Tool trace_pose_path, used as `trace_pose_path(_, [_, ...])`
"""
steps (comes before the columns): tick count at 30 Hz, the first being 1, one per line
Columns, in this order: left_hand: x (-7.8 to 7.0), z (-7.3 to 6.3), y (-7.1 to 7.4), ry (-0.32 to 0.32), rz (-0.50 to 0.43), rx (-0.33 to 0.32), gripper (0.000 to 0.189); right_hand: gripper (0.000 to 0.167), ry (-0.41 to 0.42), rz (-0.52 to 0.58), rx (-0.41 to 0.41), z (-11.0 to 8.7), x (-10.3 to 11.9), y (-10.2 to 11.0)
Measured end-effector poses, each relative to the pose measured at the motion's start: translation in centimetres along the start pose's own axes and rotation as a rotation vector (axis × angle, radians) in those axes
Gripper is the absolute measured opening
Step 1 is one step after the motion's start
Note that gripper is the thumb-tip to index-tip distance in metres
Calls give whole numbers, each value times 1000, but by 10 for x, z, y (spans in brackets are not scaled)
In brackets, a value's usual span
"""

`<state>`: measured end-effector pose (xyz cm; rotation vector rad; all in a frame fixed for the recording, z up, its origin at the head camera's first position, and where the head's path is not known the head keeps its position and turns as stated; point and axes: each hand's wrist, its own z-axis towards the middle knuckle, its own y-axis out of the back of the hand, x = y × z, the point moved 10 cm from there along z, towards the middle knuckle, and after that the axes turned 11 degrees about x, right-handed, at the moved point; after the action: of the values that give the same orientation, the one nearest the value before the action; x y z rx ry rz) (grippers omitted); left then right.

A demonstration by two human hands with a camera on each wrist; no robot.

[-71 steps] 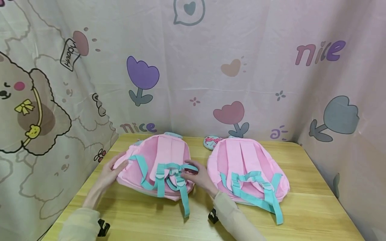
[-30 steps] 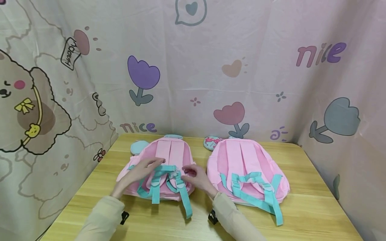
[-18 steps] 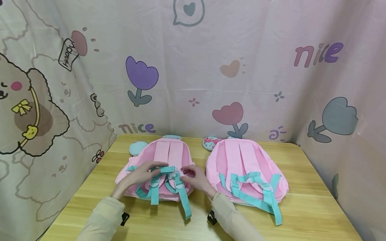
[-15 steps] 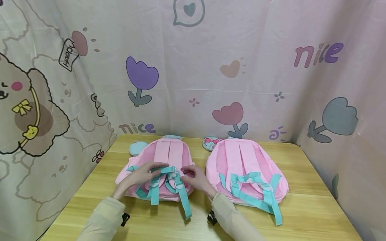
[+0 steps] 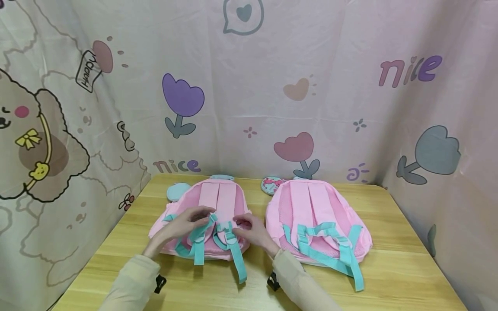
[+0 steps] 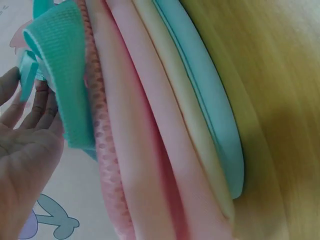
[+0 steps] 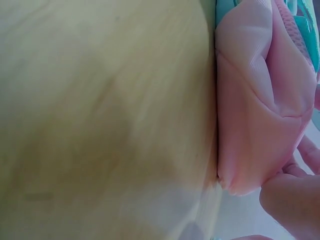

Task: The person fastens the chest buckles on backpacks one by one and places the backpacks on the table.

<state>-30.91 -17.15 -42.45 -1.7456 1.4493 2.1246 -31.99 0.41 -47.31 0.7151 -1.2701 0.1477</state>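
A pink backpack [image 5: 210, 196] lies on the left of the table with its shoulder straps upward. My left hand [image 5: 188, 222] pinches a turquoise strap [image 5: 208, 224] on its left shoulder strap; the left wrist view shows thumb and fingers about the webbing [image 6: 29, 75]. My right hand [image 5: 254, 229] is at the bag's right edge with bent fingers, its thumb beside the right turquoise strap [image 5: 232, 237]. Whether those fingers grip anything is hidden. In the right wrist view, part of that hand [image 7: 295, 195] shows beyond the bag's pink side [image 7: 260, 120].
A second pink backpack [image 5: 319, 207] with turquoise straps lies to the right, near my right forearm. Round tags, one pale blue [image 5: 178, 191] and one patterned [image 5: 272, 185], lie beside the bags. A printed curtain [image 5: 249, 86] hangs behind the wooden table [image 5: 404, 259].
My left hand moved from the bag's left side to the straps. The turquoise piece it pinches has tilted up and away from the right strap. The right hand barely shifted lately.
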Motion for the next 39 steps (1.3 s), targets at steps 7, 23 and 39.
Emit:
trace_pose_path(7, [6, -7, 9, 75, 26, -61, 35, 40, -29, -5, 15, 1, 3, -1])
trace_pose_path(23, [19, -23, 21, 77, -200, -105, 34, 22, -9, -194, 41, 18, 35, -14])
trace_pose_path(39, [28, -33, 30, 87, -241, -188, 27, 34, -75, -487, 149, 34, 38, -43])
